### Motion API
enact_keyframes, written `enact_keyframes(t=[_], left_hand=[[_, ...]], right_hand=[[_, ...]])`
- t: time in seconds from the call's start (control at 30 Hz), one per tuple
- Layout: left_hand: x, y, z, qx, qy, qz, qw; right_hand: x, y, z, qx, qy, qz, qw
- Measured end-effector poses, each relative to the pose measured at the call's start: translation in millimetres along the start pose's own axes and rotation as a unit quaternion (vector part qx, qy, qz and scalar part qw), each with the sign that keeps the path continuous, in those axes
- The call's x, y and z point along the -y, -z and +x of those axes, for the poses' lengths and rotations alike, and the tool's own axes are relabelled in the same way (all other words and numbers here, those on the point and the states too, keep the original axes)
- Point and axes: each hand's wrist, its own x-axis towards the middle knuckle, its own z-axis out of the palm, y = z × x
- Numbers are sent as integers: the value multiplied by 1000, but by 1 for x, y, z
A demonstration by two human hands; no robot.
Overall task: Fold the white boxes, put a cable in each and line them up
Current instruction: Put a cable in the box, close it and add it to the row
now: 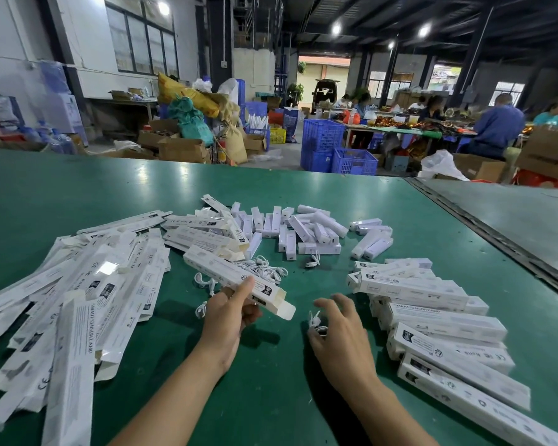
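1. Head view: my left grip (231, 312) is closed round a folded white box (236, 275), thumb on its printed top face, and holds it tilted above the green bench (271, 397).
2. The end of that box nearest me is open, with its flap sticking out.
3. Right of the open box end, my right grip (339, 329) is curled over a coiled white cable (316, 323) lying on the bench, with the thumb and fingertips closing on it.
4. Just behind the held box, partly hidden by it, lies a loose tangle of white cables (268, 270).
5. One more coiled cable (313, 260) sits alone, behind and to the right of the held box.
6. Left of the held box spreads a heap of flat, unfolded boxes (78, 300), overlapping at many angles.
7. Well right of the held box, finished boxes (432, 320) lie side by side in a rough row that runs toward me, some stacked on others.
8. Farther back beyond the held box, short white blocks (303, 226) are scattered in a pile.
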Motion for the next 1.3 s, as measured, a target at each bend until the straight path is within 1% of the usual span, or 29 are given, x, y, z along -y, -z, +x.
enact_keyframes(t=[0.07,0.17,0.23,0.3,0.4,0.47,0.6,0.77,0.83,0.97,1.1,1.2,1.3], left_hand=[[0,1,0,1,0,3,1000],[0,0,1,4,2,4,1000],[0,0,1,1,4,8,1000],[-1,1,1,-2,5,9,1000],[-1,2,1,0,6,8,1000],[-1,1,1,0,8,7,1000],[-2,0,0,1,12,8,1000],[-3,0,0,4,13,10,1000],[-2,0,0,3,15,12,1000],[-2,-1,1,1,14,7,1000],[-1,0,1,5,9,9,1000],[1,1,2,8,6,11,1000],[2,1,2,8,0,26,1000]], right_hand=[[-1,1,1,26,35,17,999],[-4,2,6,74,89,9,993],[-6,3,7,82,85,4,993],[-8,4,6,72,68,6,995],[-10,3,5,47,65,9,997],[-10,3,5,50,65,-1,997],[-11,2,4,62,72,-26,995],[-11,2,5,25,89,-56,994],[-12,1,7,28,97,-54,993],[-12,4,7,20,78,-22,997],[-13,4,8,35,74,-42,996],[-9,4,6,-2,45,-5,999],[-2,6,2,-62,34,109,992]])
